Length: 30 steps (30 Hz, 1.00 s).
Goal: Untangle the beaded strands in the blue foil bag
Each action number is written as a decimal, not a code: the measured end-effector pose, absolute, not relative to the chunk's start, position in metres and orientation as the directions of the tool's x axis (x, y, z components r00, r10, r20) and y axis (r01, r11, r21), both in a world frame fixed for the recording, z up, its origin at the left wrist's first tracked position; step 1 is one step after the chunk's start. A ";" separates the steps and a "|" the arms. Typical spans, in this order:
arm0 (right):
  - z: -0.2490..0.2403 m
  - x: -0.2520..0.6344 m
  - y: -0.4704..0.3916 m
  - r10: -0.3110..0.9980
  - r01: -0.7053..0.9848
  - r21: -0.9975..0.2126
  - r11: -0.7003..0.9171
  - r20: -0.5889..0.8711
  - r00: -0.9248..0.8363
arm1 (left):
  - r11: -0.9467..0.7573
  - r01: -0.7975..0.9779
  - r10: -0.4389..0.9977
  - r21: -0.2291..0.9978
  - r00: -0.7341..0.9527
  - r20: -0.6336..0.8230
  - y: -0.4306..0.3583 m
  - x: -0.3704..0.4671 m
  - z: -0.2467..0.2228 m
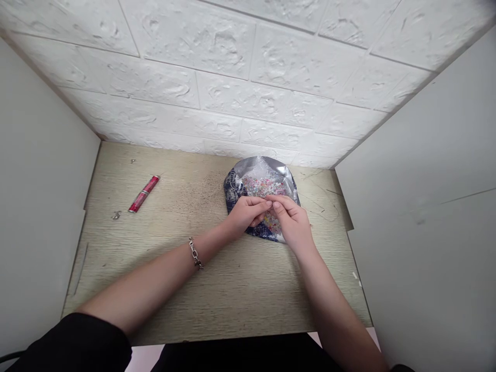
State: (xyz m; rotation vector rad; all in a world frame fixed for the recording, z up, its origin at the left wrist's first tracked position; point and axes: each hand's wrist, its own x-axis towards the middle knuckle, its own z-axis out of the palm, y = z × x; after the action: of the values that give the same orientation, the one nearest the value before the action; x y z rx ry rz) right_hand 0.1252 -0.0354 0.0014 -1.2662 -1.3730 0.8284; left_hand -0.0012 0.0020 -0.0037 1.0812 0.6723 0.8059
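Grip: fingertips of the left hand and right hand are pressed together; any item pinched cannot be discerned. Below, at one o'clock on the tabletop, a crinkled, roundish, silver-lined bag of multicoloured beads is opened upward, long axis indistinct.

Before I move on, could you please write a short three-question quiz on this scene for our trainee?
1. Multiple choice: which wrist wears the bracelet?
a) the right
b) the left
c) neither

2. True or false: the left hand and the right hand come together over the bag, which has small coloured bits in it.

3. Fill in the gap: as the person sees it, the red tube lies on the table to the ____ of the bag.

Key: 1: b; 2: true; 3: left.
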 end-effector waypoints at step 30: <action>0.016 0.117 -0.041 0.953 0.162 -0.981 0.108 0.149 0.265 | 0.349 -0.298 0.788 0.888 0.607 -0.105 0.003 -0.001 -0.002</action>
State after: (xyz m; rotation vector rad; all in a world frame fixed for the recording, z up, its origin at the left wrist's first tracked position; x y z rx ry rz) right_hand 0.1173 -0.0413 0.0157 -1.3356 -1.1614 0.8347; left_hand -0.0010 0.0026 -0.0022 0.9751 0.5879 0.7584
